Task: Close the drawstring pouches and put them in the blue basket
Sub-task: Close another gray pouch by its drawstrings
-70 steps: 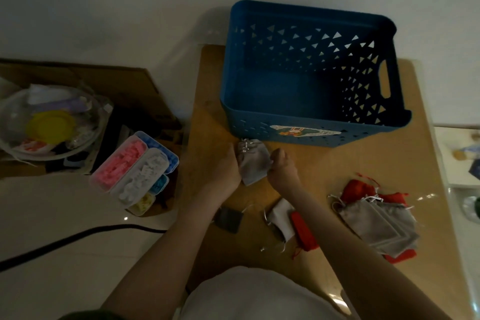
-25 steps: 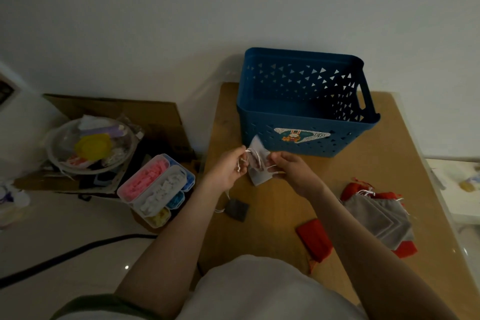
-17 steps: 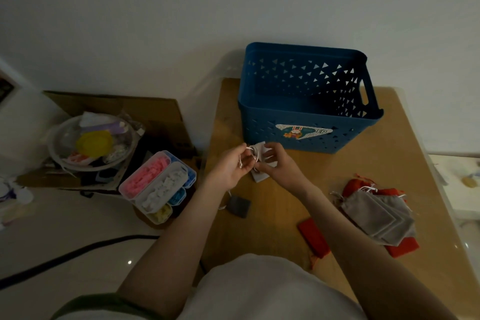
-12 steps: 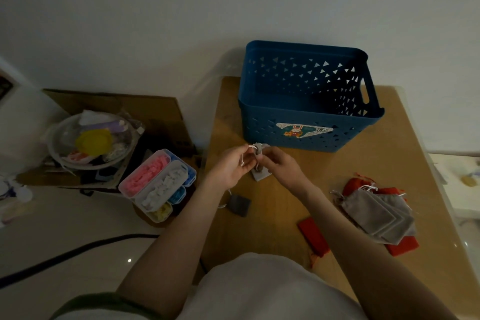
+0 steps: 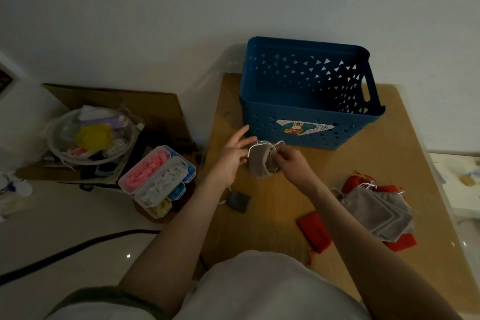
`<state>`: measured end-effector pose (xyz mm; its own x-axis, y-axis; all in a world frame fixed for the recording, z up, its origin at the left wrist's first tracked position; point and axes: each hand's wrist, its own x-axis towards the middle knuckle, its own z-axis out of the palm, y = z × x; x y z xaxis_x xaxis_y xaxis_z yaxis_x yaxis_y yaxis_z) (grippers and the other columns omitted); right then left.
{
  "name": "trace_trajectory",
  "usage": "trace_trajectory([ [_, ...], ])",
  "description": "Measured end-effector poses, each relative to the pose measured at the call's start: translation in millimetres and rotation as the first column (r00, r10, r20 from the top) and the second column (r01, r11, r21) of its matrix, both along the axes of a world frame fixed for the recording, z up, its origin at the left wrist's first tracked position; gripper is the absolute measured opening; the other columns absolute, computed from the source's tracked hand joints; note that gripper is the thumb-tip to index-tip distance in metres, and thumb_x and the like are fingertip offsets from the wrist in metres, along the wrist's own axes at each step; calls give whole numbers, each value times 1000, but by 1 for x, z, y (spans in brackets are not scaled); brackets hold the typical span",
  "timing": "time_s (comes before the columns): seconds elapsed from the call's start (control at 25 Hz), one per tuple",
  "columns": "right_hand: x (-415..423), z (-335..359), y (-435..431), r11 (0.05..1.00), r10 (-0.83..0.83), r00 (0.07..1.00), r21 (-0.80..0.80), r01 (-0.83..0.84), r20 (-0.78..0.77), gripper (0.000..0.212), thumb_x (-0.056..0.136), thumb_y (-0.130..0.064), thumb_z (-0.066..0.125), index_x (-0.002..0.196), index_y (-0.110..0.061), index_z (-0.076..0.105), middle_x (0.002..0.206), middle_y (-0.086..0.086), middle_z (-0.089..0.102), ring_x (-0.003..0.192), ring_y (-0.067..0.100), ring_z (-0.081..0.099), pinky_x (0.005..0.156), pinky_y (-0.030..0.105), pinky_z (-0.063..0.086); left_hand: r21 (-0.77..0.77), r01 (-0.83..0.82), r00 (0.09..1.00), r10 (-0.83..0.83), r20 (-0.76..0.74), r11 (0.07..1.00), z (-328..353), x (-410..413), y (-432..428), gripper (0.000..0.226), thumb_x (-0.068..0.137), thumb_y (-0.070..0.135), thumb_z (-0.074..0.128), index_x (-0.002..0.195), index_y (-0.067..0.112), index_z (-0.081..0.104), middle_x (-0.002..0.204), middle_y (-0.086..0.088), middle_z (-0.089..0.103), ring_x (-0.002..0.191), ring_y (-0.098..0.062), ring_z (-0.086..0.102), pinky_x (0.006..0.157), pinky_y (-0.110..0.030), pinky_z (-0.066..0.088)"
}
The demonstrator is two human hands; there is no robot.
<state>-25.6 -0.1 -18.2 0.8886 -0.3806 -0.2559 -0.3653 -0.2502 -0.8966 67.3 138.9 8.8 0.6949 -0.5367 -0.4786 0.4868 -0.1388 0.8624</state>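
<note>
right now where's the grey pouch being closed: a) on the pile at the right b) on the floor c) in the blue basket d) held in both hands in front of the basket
D: the left hand and right hand hold the grey pouch between them, just in front of the blue basket.

Wooden table [image 5: 272,212] with blue basket [image 5: 262,126], dark pouch [image 5: 239,201], red pouch [image 5: 313,234], heap of grey and red pouches [image 5: 376,212]
</note>
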Motion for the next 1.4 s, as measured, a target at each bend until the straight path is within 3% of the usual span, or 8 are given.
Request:
trace_trajectory([
  [0.28,1,17,1,993,83,996,91,-81,-19,8,94,-9,54,91,-5,61,84,3,62,78,14,59,66,18,49,357,255,954,-294,57,899,0,0,3,43,94,50,44,128,26,53,128,3,56,119,-15,49,100,-32,36],
  [0.48,1,21,1,994,24,1000,106,-22,-16,10,95,-12,55,85,-11,58,81,-1,61,74,7,59,60,12,47,302,290,907,-361,215,908,2,-7,-2,24,97,39,46,111,23,59,100,4,63,91,-8,59,73,-20,46],
  [0.72,1,12,-5,964,-156,986,224,142,49,21,101,-18,42,89,-12,58,81,1,59,73,12,56,65,22,46,262,77,966,-138,219,962,-6,-6,-7,25,101,32,41,101,19,63,100,-3,65,88,-13,61,78,-29,49],
  [0.88,-4,9,-13,791,-300,948,583,184,108,29,102,-15,34,80,-14,53,79,2,58,67,12,52,62,23,41,157,-236,960,255,-114,959,-3,-8,-7,24,100,36,42,94,23,62,106,-7,63,98,-22,60,88,-39,50],
  [1.08,-12,4,-14,660,-327,943,730,178,65,25,103,-18,33,88,-13,54,89,4,61,69,10,58,60,22,46,86,-220,961,231,-149,972,0,-12,-5,24,98,39,44,95,24,62,107,-5,63,98,-22,61,83,-39,52],
  [1.16,-10,1,-13,701,-340,940,661,269,-23,14,99,-23,48,108,-12,52,95,3,60,80,14,59,65,26,47,127,-162,982,173,-82,979,-1,-12,-5,24,98,41,43,93,27,62,108,-3,63,100,-23,60,90,-42,51],
  [1.28,-7,3,-13,788,-332,937,513,340,-110,47,93,-19,60,127,-25,29,107,2,56,93,18,58,72,29,47,190,-95,995,96,5,977,-4,-15,-5,23,96,44,45,92,30,63,110,-3,61,103,-25,58,94,-45,48],
  [1.4,-6,7,-11,884,-168,984,431,180,-67,33,95,-15,55,126,-14,44,106,4,60,94,20,60,70,26,48,180,-87,996,80,43,980,-5,-18,-5,23,96,44,46,91,30,64,108,-3,62,102,-26,59,94,-46,49],
])
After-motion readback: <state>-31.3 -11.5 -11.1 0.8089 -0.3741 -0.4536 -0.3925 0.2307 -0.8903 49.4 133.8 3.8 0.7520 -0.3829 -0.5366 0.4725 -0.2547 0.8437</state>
